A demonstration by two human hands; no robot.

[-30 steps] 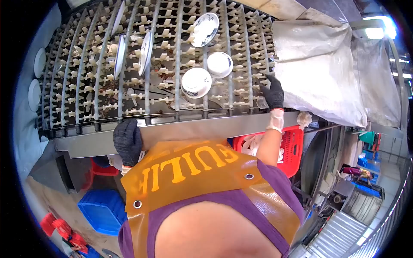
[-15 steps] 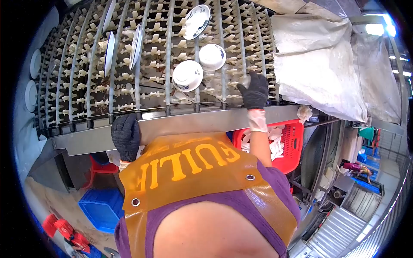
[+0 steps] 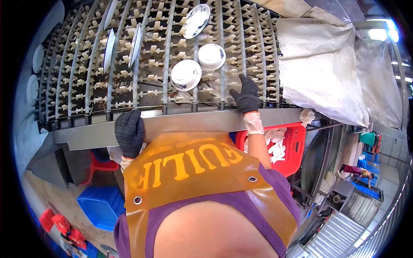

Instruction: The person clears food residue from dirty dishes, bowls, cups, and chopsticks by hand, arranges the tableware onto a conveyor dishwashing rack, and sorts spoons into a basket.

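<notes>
My left hand point(image 3: 129, 133), in a black knit glove over a pale cuff, rests on the steel front edge point(image 3: 185, 122) of a pegged conveyor rack point(image 3: 150, 56). Its fingers are together and bent over the rim; the fingertips are hidden. My right hand point(image 3: 247, 95), gloved alike, hovers over the rack's front right part, thumb apart from the fingers, with nothing in it. To its left a white bowl point(image 3: 186, 75) and another bowl with dark patterning point(image 3: 211, 56) lie bottom up on the pegs. Behind them a patterned plate point(image 3: 197, 21) leans.
More plates point(image 3: 135, 45) stand on edge at the rack's left. A red basket point(image 3: 292, 150) holding white spoon-like pieces sits below my right arm. White sheeting point(image 3: 320, 64) hangs at the right. A blue crate point(image 3: 101, 208) is on the floor. A person point(image 3: 357, 171) is far right.
My right hand has drawn back slightly to the left and toward me. My left hand has shifted a little to the right along the edge. The dishes have barely moved.
</notes>
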